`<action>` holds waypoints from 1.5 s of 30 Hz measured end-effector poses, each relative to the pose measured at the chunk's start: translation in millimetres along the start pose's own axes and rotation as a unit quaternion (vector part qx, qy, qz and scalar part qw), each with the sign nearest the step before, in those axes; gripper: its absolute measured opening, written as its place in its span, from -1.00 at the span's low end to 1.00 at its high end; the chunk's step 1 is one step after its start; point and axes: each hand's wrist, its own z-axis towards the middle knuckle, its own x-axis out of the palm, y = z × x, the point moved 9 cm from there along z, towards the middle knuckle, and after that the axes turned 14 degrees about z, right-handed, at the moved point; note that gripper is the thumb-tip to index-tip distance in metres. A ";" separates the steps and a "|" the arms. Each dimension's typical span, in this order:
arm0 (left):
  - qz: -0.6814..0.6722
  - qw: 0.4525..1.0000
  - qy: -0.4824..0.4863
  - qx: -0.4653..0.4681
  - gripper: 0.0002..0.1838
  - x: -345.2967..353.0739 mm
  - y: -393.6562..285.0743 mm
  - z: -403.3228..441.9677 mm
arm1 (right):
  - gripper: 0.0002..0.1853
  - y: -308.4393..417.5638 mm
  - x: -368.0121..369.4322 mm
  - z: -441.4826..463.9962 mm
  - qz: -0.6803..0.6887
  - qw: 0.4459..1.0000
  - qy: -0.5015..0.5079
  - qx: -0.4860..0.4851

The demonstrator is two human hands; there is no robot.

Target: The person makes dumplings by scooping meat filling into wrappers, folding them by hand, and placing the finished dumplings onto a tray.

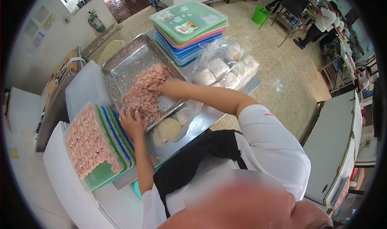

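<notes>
fingers on your left hand [132, 124] were spread a bit apart and bent, right at the near corner of the big metal tray [131, 67]. they were not closed around anything, but i could not tell if they touched only the tray or the meat as well. your right hand [170, 87] was a blur against the side of the minced meat [143, 92], so i could not tell how far its fingers were open or if they had hold of some. the pink meat lay in a loose heap inside the tray, down at the end near you.

next to the tray, on your side, a flat, round, pale thing [168, 129] lay on the shiny metal table [197, 128]. past your right arm sat a clear bag [229, 69] with white lumps in it, and near that stood a pile of flat tubs [189, 25] with a green one on top. to your left, a flat sheet of meat [90, 140] covered most of a green board [100, 174]. far off, a green bucket [260, 16] stood on the floor.
</notes>
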 end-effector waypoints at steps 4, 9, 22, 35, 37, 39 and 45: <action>-0.021 0.999 0.018 -0.031 -0.63 -2.0 1.3 -1.9 | -0.84 5.1 15.8 -15.6 -0.019 0.997 0.078 0.007; -0.046 0.998 -0.006 -0.036 -0.63 -5.8 3.2 -2.0 | -0.82 25.7 -65.9 7.4 -0.012 0.996 0.040 -0.076; -0.134 0.984 -0.090 -0.070 -0.66 -7.4 21.5 -5.3 | -0.84 -59.5 -48.6 78.8 -0.239 0.969 0.062 0.008; -0.184 0.975 -0.093 -0.085 -0.68 -17.3 18.8 -5.2 | -0.69 -50.5 -39.8 17.4 -0.001 0.998 -0.057 0.028; -0.170 0.978 -0.099 -0.073 -0.68 -18.0 16.2 -4.0 | -0.68 -32.7 -41.9 17.3 0.018 0.999 -0.047 0.007; -0.180 0.977 -0.078 -0.084 -0.67 -11.9 16.9 -3.8 | -0.71 -12.2 -28.2 18.9 0.005 1.000 0.016 -0.006; -0.119 0.988 -0.048 -0.085 -0.59 1.9 22.1 -4.0 | -0.85 5.8 -2.0 -11.5 -0.073 0.985 0.094 -0.128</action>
